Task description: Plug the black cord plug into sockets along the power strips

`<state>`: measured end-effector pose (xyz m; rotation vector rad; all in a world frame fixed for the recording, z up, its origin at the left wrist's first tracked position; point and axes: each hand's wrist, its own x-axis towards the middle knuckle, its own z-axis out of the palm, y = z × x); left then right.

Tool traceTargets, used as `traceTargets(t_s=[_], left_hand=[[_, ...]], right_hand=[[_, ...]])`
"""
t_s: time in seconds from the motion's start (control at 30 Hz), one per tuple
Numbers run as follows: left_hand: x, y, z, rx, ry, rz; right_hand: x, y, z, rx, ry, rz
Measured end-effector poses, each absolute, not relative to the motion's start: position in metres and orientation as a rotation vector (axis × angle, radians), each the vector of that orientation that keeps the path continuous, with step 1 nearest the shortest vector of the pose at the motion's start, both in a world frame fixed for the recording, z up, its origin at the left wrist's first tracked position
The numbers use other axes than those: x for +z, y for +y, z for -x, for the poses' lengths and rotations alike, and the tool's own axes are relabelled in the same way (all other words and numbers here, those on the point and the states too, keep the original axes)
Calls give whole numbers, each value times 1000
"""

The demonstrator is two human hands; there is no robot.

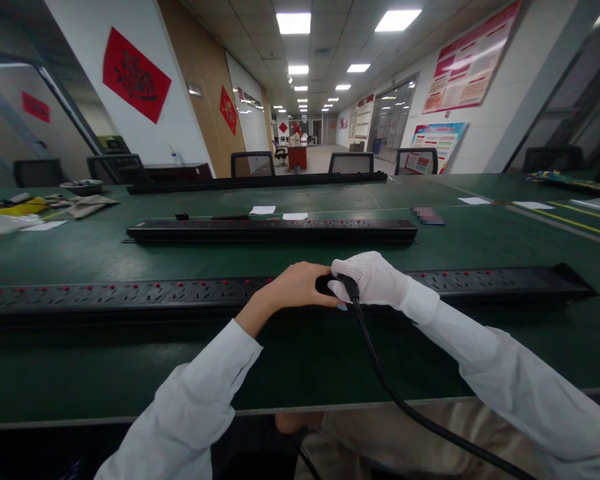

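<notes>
A long black power strip with red lights or buttons along its top lies across the green table in front of me. My left hand, bare, curls over the strip's middle, thumb on the near side and fingers on the far side. A dark part shows between them; where it ends is hidden. Beside it, touching or nearly so, my right hand in a white dotted glove grips a black plug. Its thick black cable runs down over the table edge to the lower right. The plug's front is hidden by my hands.
A second power strip lies farther back, with white papers behind it. Long black bars rest along the far edge. Cloth gloves and a bowl sit at left. Chairs stand beyond the table.
</notes>
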<state>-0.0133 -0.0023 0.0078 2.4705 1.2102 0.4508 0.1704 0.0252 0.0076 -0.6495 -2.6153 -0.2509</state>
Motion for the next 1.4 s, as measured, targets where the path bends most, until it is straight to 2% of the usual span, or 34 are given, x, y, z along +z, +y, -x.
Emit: traceTargets(t_s=[1.4], left_hand=[[9,-2,14,427,1233,-2472]], right_hand=[[6,28,-171,-239,-2625,616]])
